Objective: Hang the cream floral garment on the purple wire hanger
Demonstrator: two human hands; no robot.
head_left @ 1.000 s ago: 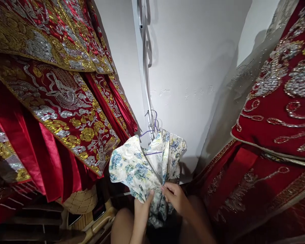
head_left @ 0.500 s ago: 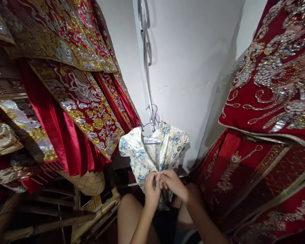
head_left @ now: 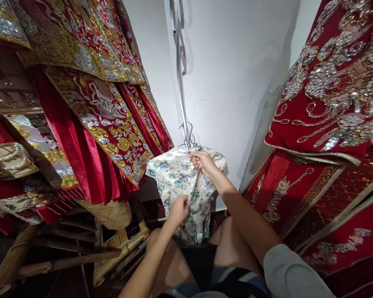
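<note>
A white garment with blue and yellow flowers (head_left: 174,174) hangs in front of me on a purple hanger (head_left: 191,134), which is hooked at the lower part of a white metal stand. My right hand (head_left: 203,162) is closed on the garment's front edge near the neckline. Lower down, my left hand (head_left: 179,210) is closed on the front of the same garment, around its middle. The two front edges lie close together between my hands. The fingertips of my left hand are partly hidden.
Red embroidered garments (head_left: 112,107) hang on the left, and beaded red ones (head_left: 335,95) on the right. A white metal stand (head_left: 178,74) rises against the pale wall (head_left: 230,66). Bamboo furniture (head_left: 124,252) stands at the lower left.
My right hand has moved up from the middle of the garment to near its neckline. My left hand has shifted slightly up and left. The open neckline has been drawn closer together.
</note>
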